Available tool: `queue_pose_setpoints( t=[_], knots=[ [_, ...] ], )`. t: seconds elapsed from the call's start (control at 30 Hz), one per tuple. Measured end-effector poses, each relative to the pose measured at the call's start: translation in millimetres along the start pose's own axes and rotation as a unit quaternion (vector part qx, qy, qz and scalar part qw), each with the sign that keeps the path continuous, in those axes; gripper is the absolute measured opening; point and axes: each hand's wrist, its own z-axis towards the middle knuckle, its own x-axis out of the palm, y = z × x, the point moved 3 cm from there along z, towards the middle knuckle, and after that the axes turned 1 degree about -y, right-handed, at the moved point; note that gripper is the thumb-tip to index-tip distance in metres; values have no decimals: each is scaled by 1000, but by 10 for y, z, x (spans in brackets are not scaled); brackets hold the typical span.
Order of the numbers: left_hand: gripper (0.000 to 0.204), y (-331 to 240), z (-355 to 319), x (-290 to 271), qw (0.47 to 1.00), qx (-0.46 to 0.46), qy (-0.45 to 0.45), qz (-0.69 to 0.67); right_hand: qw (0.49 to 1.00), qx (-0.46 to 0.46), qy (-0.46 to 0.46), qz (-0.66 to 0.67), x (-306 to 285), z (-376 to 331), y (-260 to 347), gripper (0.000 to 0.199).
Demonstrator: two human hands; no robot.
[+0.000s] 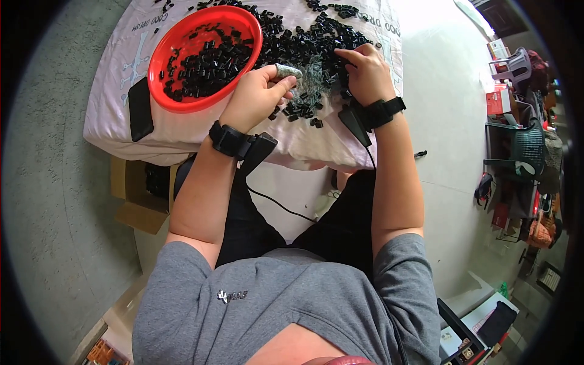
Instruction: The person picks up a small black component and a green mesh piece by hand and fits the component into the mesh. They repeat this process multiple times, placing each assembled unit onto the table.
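Observation:
My left hand (258, 94) is closed, fingers and thumb around a small greyish-green speckled bundle (287, 71) whose kind I cannot make out. Just right of it lies a loose heap of thin grey-green slivers (311, 84). My right hand (369, 76) is over the right side of the heap, its index finger stretched leftward and apart from the thumb, with nothing visible in it. The fingertip is by a spread pile of small black plastic pieces (292, 45). More such pieces partly fill a round red basin (156, 91) left of my left hand.
A pale printed cloth (109, 115) covers the table. On it, a black phone-like slab (140, 109) lies against the basin. Black straps with boxy devices and cables sit on both wrists. An open cardboard box (143, 216) stands below the table's left edge; chairs (528, 146) are at far right.

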Motion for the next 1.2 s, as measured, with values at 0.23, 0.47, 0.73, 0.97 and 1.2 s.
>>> queue_pose_setpoints(
  t=[0.23,0.47,0.73,0.97,1.2],
  knots=[
    [19,22,50,-47,1000,8,-8,-7,998,-9,68,-4,67,104,175,14],
    [20,-4,105,-42,1000,-6,-9,10,985,-47,145,-77,162,216,209,16],
    [20,-46,179,-38,999,15,-35,4,972,31,180,147,-118,160,14,19],
    [20,-51,232,-41,1000,-4,-24,-6,986,23,142,84,-173,159,-36,20],
    [20,-58,255,-27,999,-2,-34,-10,977,-21,209,49,-81,189,150,15]
  ],
)
